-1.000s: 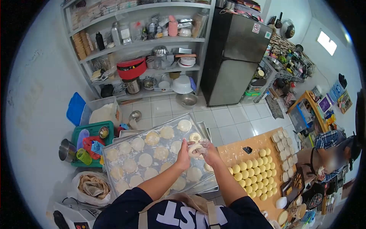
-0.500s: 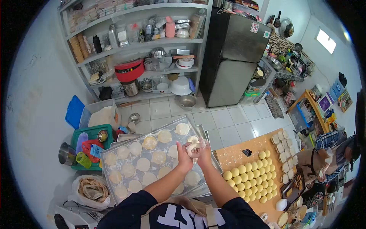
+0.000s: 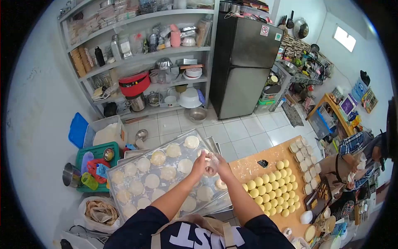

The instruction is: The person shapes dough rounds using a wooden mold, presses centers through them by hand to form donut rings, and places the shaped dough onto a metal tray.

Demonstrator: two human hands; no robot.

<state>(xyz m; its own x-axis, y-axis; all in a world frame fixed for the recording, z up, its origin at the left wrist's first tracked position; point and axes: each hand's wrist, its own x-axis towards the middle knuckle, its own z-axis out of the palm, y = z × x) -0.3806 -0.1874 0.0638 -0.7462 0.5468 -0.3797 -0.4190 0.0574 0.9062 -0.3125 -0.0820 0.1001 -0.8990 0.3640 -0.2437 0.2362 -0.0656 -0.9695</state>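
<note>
My left hand (image 3: 200, 167) and my right hand (image 3: 222, 167) are close together over a metal tray (image 3: 176, 140). Fingers of both are curled round a small piece of pale dough (image 3: 210, 169), mostly hidden by them. Flat dough rounds (image 3: 152, 181) lie spread over the floury tray below, several directly around my wrists. To the right, rows of smooth yellow dough balls (image 3: 273, 187) sit on a wooden table (image 3: 241, 167).
More trays (image 3: 226, 201) are stacked beneath. Pale square pieces (image 3: 304, 162) line the table's far side, where another person (image 3: 352, 155) stands. At left are a green crate (image 3: 85, 154) and a bag (image 3: 99, 212); shelves (image 3: 145, 56) and a fridge (image 3: 244, 70) stand behind.
The ring-like opening in the dough between my hands no longer shows, and my fingers have come closer around it. The whole view has shifted slightly.
</note>
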